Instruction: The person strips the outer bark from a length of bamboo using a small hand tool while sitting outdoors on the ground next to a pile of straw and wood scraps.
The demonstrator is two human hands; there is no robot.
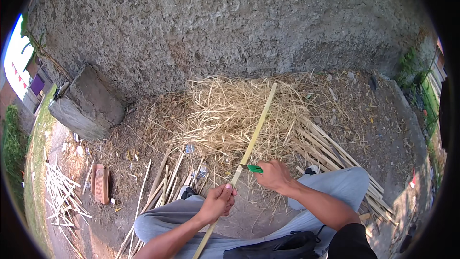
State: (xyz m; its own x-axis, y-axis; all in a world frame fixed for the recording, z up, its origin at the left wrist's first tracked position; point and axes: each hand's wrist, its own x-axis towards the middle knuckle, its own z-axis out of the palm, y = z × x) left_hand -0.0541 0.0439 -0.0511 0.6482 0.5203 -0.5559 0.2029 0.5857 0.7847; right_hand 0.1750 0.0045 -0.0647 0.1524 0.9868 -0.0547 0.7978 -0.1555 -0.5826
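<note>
A long, thin bamboo strip [259, 125], yellowish green, slants from my lap up over a heap of shavings. My left hand [217, 202] is closed around its lower part, thumb on top. In my right hand [275, 175] is a knife with a green handle [255, 168], the fingers wrapped round it. Its short dark blade [244, 166] lies against the strip, a little above my left hand. Past the blade the strip runs on over the heap, its far end free.
Pale shavings [225, 110] are heaped before a rough wall [220, 24]. Split strips [330, 146] lie to the right, more strips [165, 184] by my left leg. At far left are a pile of thin white sticks [62, 194], a red brick [101, 184] and a concrete block [88, 103].
</note>
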